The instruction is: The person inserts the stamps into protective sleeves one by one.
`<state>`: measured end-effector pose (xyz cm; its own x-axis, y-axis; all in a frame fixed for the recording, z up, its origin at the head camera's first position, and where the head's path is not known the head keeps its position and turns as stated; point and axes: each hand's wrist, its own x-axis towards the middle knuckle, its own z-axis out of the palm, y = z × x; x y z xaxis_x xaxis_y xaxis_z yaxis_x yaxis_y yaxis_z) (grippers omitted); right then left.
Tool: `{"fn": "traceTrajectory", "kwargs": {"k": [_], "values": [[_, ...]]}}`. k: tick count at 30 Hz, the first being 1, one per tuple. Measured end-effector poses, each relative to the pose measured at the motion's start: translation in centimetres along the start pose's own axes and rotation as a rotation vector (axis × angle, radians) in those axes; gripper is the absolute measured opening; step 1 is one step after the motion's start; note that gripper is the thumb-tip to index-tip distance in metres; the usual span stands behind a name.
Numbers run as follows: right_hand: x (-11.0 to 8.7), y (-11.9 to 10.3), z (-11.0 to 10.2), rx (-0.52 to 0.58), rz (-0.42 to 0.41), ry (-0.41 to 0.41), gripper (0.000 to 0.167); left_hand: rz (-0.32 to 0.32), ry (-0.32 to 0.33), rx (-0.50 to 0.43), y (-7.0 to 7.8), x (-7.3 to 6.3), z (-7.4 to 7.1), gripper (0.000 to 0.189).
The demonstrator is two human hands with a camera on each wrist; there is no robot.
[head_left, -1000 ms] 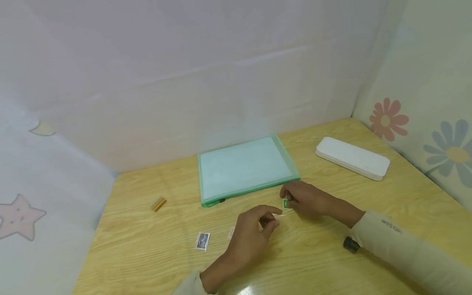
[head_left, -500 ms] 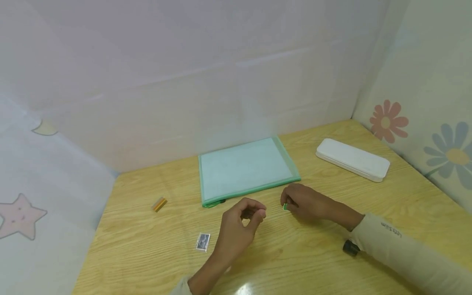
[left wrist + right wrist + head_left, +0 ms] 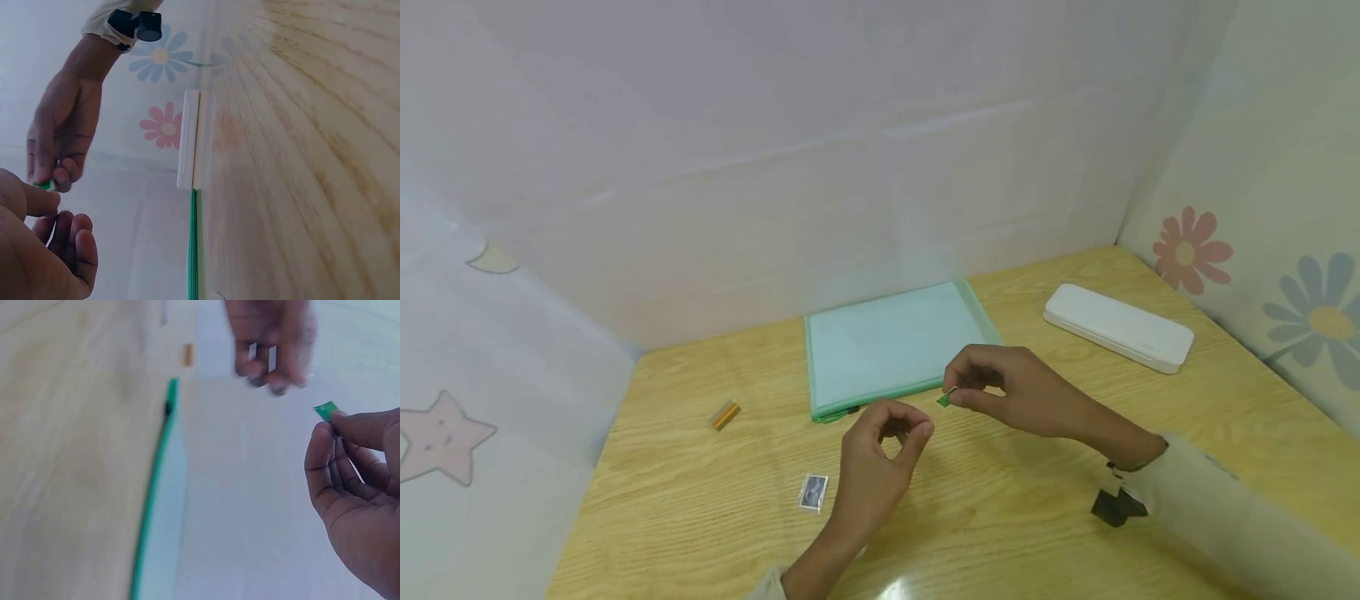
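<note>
My right hand (image 3: pixel 1011 387) pinches a small flat green piece (image 3: pixel 946 398) with a pale edge between thumb and forefinger, raised above the table near the front edge of a green-edged zip pouch (image 3: pixel 895 342). Facing it, my left hand (image 3: pixel 880 462) has thumb and forefinger together; a thin pale sliver (image 3: pixel 309 376) shows at its fingertips in the right wrist view, too small to identify. The left wrist view has the green piece (image 3: pixel 45 185) partly hidden by fingers. Left of my left hand lies a small dark picture card (image 3: pixel 813 492) with a white border.
A white pencil case (image 3: pixel 1117 327) lies at the back right of the wooden table (image 3: pixel 700 517). Toward the left is a small orange and grey block (image 3: pixel 725 415). Printed cloth walls (image 3: pixel 880 167) stand behind and at both sides. A black device (image 3: pixel 1116 507) hangs at my right wrist.
My right hand has lifted the green piece and moved it left toward my left hand. The left hand has drawn back left; the clear strip once visible in it barely shows.
</note>
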<state>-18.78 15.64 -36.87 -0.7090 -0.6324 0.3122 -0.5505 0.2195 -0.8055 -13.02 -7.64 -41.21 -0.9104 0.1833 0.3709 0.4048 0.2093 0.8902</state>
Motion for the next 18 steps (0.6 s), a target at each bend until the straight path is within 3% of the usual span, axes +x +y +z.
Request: {"fn": "traceTrajectory", "kwargs": {"k": [2,5,9,18], "values": [[0.2,-1.3,0.1,0.015,-0.065,0.027,0.012,0.029,0.01,0.011,0.0,0.0,0.0,0.01],[0.5,-2.5,0.8,-0.077,-0.131,0.074,0.012,0.084,0.02,0.033,0.0,-0.1,0.0,0.009],[0.6,-3.0,1.6,-0.202,-0.142,0.126,0.011,0.112,0.032,0.056,0.0,-0.2,0.1,0.01],[0.6,-3.1,2.1,-0.269,-0.178,0.122,0.013,0.115,0.059,0.084,0.0,-0.2,0.1,0.009]]}}
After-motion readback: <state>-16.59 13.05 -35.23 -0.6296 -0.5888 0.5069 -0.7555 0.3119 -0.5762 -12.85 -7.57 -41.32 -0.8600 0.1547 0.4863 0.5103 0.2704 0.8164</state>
